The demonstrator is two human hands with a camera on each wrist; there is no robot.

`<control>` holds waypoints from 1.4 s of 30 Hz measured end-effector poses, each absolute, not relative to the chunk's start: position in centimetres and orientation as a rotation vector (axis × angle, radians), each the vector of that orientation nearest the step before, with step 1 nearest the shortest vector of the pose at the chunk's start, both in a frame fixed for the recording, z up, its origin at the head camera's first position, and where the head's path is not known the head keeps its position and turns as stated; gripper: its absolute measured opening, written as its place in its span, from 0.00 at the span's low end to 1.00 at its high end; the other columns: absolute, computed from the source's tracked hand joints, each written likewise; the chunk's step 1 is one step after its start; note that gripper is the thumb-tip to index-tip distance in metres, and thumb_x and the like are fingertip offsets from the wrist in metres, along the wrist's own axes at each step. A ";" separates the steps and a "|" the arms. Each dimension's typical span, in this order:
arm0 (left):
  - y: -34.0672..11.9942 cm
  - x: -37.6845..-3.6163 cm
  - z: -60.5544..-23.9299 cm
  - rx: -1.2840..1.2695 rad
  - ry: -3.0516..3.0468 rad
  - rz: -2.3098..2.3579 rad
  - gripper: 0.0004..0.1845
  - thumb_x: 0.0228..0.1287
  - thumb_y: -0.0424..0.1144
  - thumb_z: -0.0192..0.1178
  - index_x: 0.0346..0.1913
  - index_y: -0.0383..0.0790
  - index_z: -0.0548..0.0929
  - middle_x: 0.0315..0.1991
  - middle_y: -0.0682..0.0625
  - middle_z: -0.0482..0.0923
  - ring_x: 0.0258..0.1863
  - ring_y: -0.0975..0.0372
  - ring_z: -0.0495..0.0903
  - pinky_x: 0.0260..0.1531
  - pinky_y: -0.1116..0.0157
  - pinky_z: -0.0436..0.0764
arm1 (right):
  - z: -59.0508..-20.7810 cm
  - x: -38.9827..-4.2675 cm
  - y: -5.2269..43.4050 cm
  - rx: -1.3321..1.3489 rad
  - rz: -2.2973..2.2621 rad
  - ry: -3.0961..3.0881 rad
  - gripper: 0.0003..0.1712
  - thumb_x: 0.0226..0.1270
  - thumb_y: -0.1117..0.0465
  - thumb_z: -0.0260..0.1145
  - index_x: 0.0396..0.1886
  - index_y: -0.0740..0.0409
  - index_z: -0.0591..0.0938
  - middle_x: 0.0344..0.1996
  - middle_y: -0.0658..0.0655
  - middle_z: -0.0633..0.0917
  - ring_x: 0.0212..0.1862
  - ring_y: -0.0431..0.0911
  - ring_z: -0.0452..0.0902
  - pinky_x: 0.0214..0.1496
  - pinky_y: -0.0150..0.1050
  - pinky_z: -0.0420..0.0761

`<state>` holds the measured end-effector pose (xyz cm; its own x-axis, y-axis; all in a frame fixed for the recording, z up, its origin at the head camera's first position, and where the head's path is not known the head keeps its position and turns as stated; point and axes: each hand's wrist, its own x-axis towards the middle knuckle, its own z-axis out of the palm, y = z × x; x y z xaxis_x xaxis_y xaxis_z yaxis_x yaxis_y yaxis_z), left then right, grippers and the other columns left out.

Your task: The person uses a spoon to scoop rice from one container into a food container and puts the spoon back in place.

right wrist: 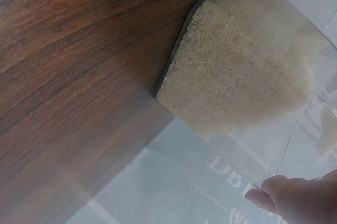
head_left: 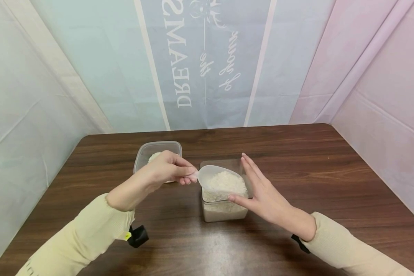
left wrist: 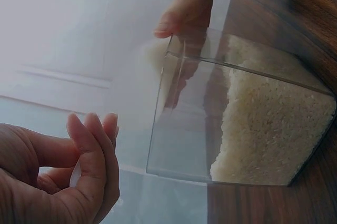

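Observation:
My left hand pinches the handle of a white translucent scoop between thumb and fingers. Heaped with white rice, the scoop is over the mouth of a clear square container, partly filled with rice. Along the container's right side lies my right hand, thumb at the near rim and fingers extended toward the far rim. The left wrist view shows the left hand with curled fingers hiding most of the handle. In the right wrist view, right-hand fingertips meet the container's edge.
A shallow clear plastic tub with white contents stands behind the left hand, partly covered by it. Both things stand on a dark wooden table. Printed cloth hangs behind the table, with pale cloth at both sides.

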<state>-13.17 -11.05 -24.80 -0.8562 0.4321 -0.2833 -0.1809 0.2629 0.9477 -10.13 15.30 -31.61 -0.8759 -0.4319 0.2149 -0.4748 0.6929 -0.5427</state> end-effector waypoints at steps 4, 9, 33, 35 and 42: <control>-11.4 -13.1 -24.5 0.235 2.053 1.642 0.13 0.60 0.25 0.55 0.44 0.15 0.76 0.24 0.47 0.81 0.20 0.70 0.76 0.26 0.76 0.77 | -31.6 -10.2 15.3 0.752 0.942 -2.829 0.55 0.55 0.40 0.64 0.72 0.55 0.43 0.71 0.51 0.44 0.68 0.52 0.50 0.62 0.53 0.61; -11.9 -13.1 -24.3 0.261 2.044 1.663 0.13 0.61 0.24 0.54 0.44 0.14 0.75 0.25 0.47 0.81 0.21 0.70 0.75 0.26 0.76 0.76 | -31.6 -10.2 15.3 0.745 0.944 -2.829 0.56 0.55 0.39 0.64 0.72 0.55 0.43 0.71 0.52 0.45 0.68 0.52 0.50 0.63 0.53 0.60; -13.5 -12.2 -24.0 0.285 2.023 1.793 0.16 0.62 0.26 0.53 0.46 0.12 0.71 0.26 0.49 0.81 0.23 0.69 0.76 0.29 0.74 0.77 | -31.7 -10.2 15.3 0.734 0.963 -2.830 0.56 0.55 0.39 0.64 0.72 0.53 0.43 0.71 0.50 0.45 0.68 0.52 0.51 0.62 0.53 0.60; -13.7 -12.1 -23.9 0.287 2.021 1.812 0.16 0.62 0.26 0.53 0.47 0.12 0.71 0.26 0.49 0.81 0.23 0.69 0.76 0.29 0.74 0.77 | -31.7 -10.2 15.3 0.731 0.962 -2.830 0.56 0.55 0.39 0.64 0.72 0.53 0.43 0.71 0.50 0.45 0.68 0.52 0.51 0.62 0.53 0.60; -14.6 -12.0 -24.2 0.280 2.003 1.862 0.18 0.63 0.26 0.52 0.49 0.11 0.69 0.28 0.49 0.81 0.26 0.68 0.77 0.30 0.73 0.78 | -31.7 -10.1 15.3 0.728 0.958 -2.835 0.56 0.55 0.39 0.63 0.72 0.53 0.43 0.71 0.50 0.45 0.68 0.52 0.51 0.62 0.53 0.60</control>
